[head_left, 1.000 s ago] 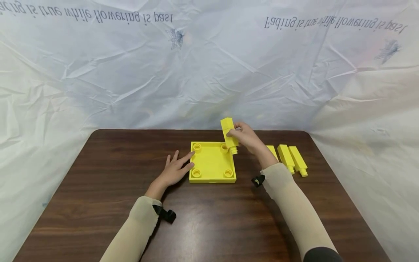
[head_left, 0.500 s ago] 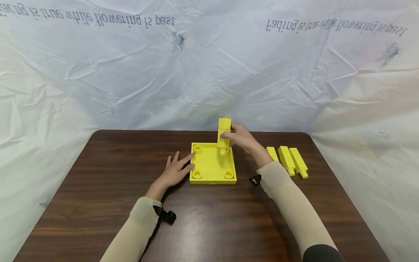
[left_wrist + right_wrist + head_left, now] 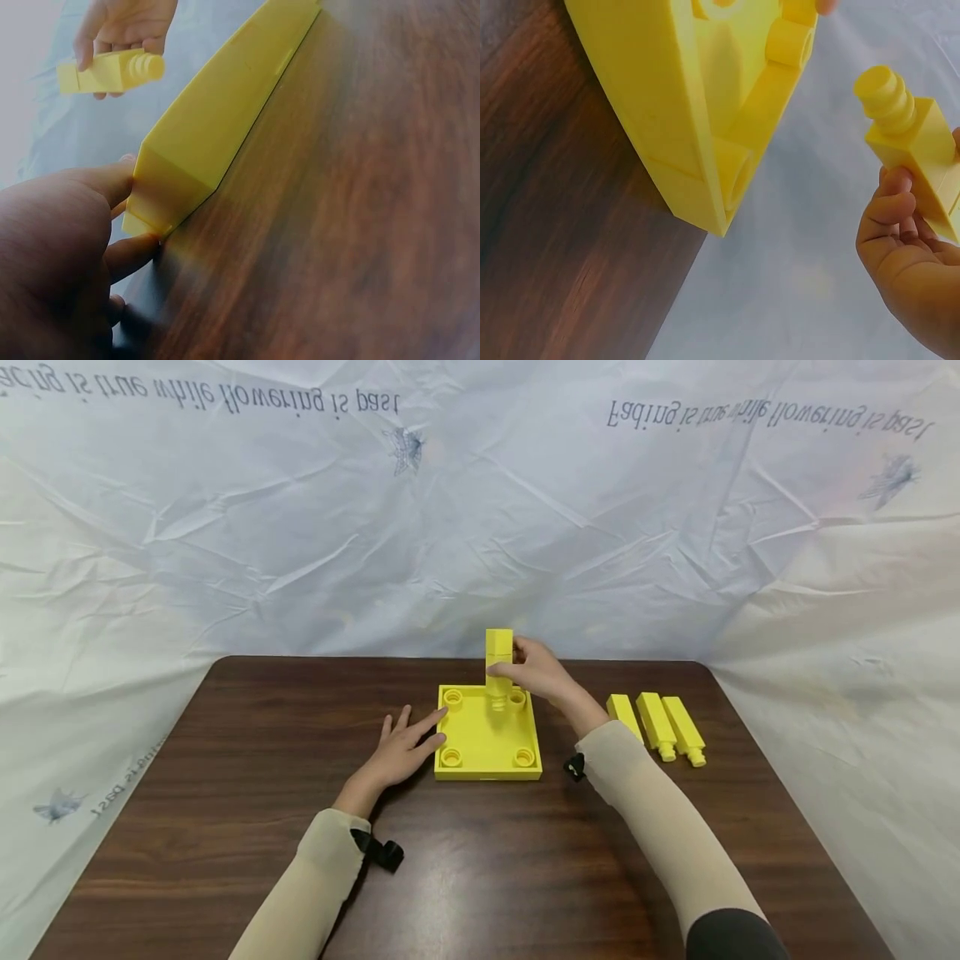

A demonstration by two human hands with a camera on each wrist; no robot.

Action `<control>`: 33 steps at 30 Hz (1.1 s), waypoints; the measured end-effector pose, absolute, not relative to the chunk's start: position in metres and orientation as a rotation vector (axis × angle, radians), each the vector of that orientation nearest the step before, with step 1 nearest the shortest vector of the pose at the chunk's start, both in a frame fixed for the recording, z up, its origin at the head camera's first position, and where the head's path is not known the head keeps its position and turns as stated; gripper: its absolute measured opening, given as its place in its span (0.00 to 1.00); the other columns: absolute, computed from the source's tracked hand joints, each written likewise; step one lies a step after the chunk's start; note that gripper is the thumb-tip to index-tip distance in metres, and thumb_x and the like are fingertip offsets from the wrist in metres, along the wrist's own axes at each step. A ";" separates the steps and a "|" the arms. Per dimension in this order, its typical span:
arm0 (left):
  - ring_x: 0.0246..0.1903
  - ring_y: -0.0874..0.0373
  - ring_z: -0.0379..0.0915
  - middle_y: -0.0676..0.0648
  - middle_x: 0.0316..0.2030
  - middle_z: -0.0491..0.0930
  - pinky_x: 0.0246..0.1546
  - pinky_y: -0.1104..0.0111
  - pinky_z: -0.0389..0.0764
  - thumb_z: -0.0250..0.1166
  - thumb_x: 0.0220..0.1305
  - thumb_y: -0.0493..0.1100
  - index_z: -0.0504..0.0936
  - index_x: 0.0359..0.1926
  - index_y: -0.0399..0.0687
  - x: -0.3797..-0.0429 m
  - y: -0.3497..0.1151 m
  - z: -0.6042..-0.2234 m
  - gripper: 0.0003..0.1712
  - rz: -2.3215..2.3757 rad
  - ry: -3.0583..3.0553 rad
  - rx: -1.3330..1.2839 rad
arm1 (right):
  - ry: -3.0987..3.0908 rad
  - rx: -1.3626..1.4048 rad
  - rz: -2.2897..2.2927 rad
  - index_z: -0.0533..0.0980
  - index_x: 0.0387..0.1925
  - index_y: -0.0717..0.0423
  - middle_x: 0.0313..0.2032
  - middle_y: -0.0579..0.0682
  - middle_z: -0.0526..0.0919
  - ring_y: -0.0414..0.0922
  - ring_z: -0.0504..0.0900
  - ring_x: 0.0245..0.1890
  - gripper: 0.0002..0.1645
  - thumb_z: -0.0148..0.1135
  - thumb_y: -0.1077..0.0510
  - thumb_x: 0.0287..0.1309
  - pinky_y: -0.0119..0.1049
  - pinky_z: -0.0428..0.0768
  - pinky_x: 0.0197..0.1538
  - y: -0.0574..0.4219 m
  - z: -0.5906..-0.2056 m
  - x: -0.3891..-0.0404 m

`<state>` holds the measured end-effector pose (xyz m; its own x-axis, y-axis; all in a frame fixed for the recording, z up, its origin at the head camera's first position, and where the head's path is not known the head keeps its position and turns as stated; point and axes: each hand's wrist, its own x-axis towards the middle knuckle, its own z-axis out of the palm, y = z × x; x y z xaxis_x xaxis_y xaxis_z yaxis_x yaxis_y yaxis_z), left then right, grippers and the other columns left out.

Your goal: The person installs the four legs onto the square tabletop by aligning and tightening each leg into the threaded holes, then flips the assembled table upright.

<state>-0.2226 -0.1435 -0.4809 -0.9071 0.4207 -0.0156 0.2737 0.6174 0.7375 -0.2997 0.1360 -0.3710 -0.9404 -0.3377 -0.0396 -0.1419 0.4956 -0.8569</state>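
A yellow square tray-like base lies on the table, with a raised rim and a round threaded socket in each corner. My left hand has its fingers spread, and its fingertips touch the base's left side. In my right hand a yellow square leg is pinched between thumb and fingers. The leg stands upright above the back of the base, threaded end down, a little left of the back right socket. In the right wrist view the leg's thread shows apart from the base.
To the right lie more yellow legs, one partly behind the right sleeve, others with threaded ends toward me. A printed white sheet hangs behind the brown table.
My right hand has carried the leg leftward, from outside the base's right edge to over the base, and turned it from tilted to upright. The left hand has stayed in place.
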 end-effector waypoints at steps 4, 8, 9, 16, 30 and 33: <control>0.82 0.37 0.23 0.42 0.81 0.57 0.76 0.39 0.19 0.48 0.84 0.62 0.55 0.85 0.61 -0.222 -0.144 -0.481 0.36 1.155 2.654 0.574 | 2.569 -0.423 -1.393 0.76 0.54 0.56 0.39 0.57 0.79 0.58 0.79 0.39 0.22 0.70 0.49 0.67 0.63 0.81 0.50 0.129 -0.371 -0.302; 0.82 0.37 0.23 0.43 0.81 0.57 0.76 0.39 0.19 0.48 0.84 0.63 0.55 0.85 0.61 -0.222 -0.143 -0.481 0.36 1.146 2.656 0.569 | 2.601 -0.431 -1.362 0.75 0.55 0.55 0.43 0.56 0.80 0.55 0.81 0.40 0.23 0.72 0.49 0.66 0.61 0.83 0.50 0.120 -0.371 -0.304; 0.82 0.36 0.23 0.42 0.81 0.57 0.76 0.39 0.19 0.48 0.84 0.63 0.56 0.85 0.60 -0.223 -0.143 -0.481 0.36 1.147 2.658 0.569 | 2.607 -0.435 -1.359 0.75 0.55 0.55 0.43 0.57 0.81 0.55 0.81 0.40 0.24 0.72 0.49 0.66 0.60 0.84 0.50 0.118 -0.371 -0.304; 0.82 0.35 0.23 0.41 0.80 0.58 0.76 0.39 0.18 0.49 0.84 0.62 0.56 0.85 0.59 -0.223 -0.143 -0.481 0.36 1.147 2.663 0.570 | 2.663 -0.493 -1.277 0.73 0.59 0.54 0.46 0.55 0.81 0.52 0.81 0.41 0.28 0.73 0.47 0.66 0.49 0.83 0.45 0.107 -0.379 -0.306; 0.82 0.35 0.23 0.40 0.80 0.57 0.75 0.38 0.19 0.48 0.83 0.64 0.56 0.85 0.59 -0.224 -0.144 -0.482 0.38 1.145 2.661 0.570 | 2.674 -0.578 -1.302 0.67 0.71 0.55 0.51 0.54 0.82 0.52 0.83 0.50 0.38 0.74 0.52 0.66 0.49 0.84 0.53 0.087 -0.384 -0.309; 0.82 0.35 0.22 0.40 0.80 0.58 0.75 0.38 0.18 0.48 0.84 0.63 0.56 0.85 0.59 -0.224 -0.143 -0.482 0.37 1.148 2.659 0.571 | 2.673 -0.576 -1.284 0.67 0.72 0.55 0.51 0.54 0.82 0.51 0.83 0.49 0.39 0.74 0.52 0.66 0.49 0.83 0.53 0.084 -0.385 -0.309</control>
